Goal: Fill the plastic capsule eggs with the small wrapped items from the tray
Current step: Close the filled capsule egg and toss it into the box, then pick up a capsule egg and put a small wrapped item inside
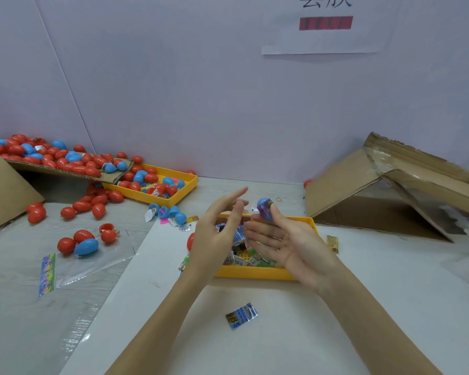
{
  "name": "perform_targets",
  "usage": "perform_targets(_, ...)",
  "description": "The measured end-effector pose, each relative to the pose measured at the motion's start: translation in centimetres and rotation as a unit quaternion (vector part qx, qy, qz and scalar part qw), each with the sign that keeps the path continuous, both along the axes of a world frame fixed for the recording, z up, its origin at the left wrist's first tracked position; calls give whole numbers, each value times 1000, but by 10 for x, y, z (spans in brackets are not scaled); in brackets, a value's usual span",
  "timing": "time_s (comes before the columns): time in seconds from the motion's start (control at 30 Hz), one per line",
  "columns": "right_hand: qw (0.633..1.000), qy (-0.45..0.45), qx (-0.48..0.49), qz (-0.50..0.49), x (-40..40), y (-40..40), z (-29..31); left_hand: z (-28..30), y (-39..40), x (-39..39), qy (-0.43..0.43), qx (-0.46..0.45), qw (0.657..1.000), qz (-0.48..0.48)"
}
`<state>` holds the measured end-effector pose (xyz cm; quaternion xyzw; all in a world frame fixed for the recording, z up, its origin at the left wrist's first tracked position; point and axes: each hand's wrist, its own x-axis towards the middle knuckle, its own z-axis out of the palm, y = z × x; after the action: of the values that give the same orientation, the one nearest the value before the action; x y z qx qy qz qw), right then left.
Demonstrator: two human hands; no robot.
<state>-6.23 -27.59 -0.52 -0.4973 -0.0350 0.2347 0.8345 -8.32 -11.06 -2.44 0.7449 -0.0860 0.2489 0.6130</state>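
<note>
Nearest the camera, a small blue wrapped packet (241,316) lies alone on the white sheet (336,320) covering the desk (16,307). Beyond it both hands hover over the yellow tray (255,272) of wrapped packets (251,257). On the right hand (287,247), the thumb and forefinger pinch a blue egg half (264,209) with a packet showing inside, while its other fingers lie spread, palm up. The left hand (217,234) holds nothing, its fingers (234,197) straight and close together, just beside the egg half. Red and blue eggs (79,243) lie scattered at left, more in a second yellow tray (179,194) and on a cardboard flap (65,169). A cardboard box (363,190) sits at right.
</note>
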Motion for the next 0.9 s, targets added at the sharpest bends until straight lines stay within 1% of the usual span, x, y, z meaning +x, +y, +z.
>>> perform_targets(0.1,995,15,83,-59,23,-28,24,2,6,-1,-4,-23,999,26)
perform_targets(0.17,982,-18,123,-141,47,-56,47,3,8,0,-1,-43,999,31)
perform_targets(0.23,966,-59,113,-224,68,-81,68,3,8,1,8,-49,998,36)
perform_targets(0.3,961,-83,46,-259,79,-92,71,2,8,2,17,-45,998,45)
perform_targets(0.4,955,-140,-130,-225,75,-82,48,1,10,5,28,-34,997,65)
perform_targets(0.47,934,-214,-230,-167,62,-69,25,-1,13,8,32,-31,995,87)
perform_targets(0.5,922,-248,-266,-136,55,-62,13,-3,16,8,35,-25,994,102)
perform_targets(0.53,912,-272,-287,-112,49,-56,2,-4,19,9,38,-15,992,117)
perform_targets(0.6,900,-304,-298,-91,40,-47,-14,-7,26,10,45,8,988,151)
perform_targets(0.7,876,-345,-321,-103,35,-39,-25,-12,38,14,70,51,972,217)
perform_targets(0.83,843,-393,-353,-103,32,-37,-32,-21,62,21,118,52,939,318)
perform_targets(0.9,817,-426,-373,-109,31,-35,-35,-24,78,26,157,87,909,377)
